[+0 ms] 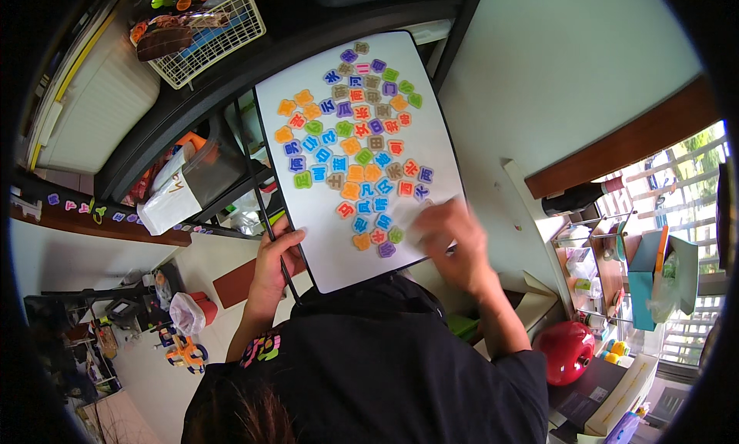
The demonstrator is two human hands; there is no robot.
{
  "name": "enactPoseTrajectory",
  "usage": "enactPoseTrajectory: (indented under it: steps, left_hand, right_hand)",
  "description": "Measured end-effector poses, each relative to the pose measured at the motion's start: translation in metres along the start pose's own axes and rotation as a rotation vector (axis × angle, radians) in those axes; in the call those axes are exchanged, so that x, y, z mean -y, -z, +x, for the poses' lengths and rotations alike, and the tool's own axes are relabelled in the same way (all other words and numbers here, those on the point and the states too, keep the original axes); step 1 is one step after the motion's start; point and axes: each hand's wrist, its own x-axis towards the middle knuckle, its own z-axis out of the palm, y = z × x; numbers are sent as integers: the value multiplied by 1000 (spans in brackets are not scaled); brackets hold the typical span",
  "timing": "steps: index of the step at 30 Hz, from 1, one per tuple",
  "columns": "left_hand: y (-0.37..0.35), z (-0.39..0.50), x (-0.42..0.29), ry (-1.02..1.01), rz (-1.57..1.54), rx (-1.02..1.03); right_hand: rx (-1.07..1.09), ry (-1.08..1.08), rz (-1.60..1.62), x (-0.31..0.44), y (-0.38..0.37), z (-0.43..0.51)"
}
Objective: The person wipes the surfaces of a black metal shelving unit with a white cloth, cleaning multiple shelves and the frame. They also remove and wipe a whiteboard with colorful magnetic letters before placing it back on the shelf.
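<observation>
A whiteboard with a black rim stands tilted before me. Many coloured, flower-shaped character tiles lie spread over its face, in orange, blue, green, purple, red and grey-brown. With the thumb on the front, my left hand grips the board's left edge near the bottom, beside a thin black bar. My right hand is motion-blurred in front of the lower right side, close to a green tile. Whether its fingers hold something cannot be made out.
Behind the board is a black shelf unit with a wire basket and a grey bin. A white wall rises on the right. Lower right are a red rounded object and a small rack. A toy tricycle stands lower left.
</observation>
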Motion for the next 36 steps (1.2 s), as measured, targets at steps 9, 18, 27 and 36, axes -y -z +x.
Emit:
enactPoseTrajectory:
  steps: [9,18,27,36]
  left_hand:
    - [5,0,-2,-14,9,2]
    - [9,1,-2,-1,42,-19]
    - [9,1,0,-24,40,-35]
    - [9,0,-8,-37,44,-38]
  right_hand:
    - [-56,33,-578,-86,5,22]
    - [-408,-142,-454,-116,35,54]
    - [-203,-234,-134,-140,-6,105]
    - [69,-809,297,-82,37,-63]
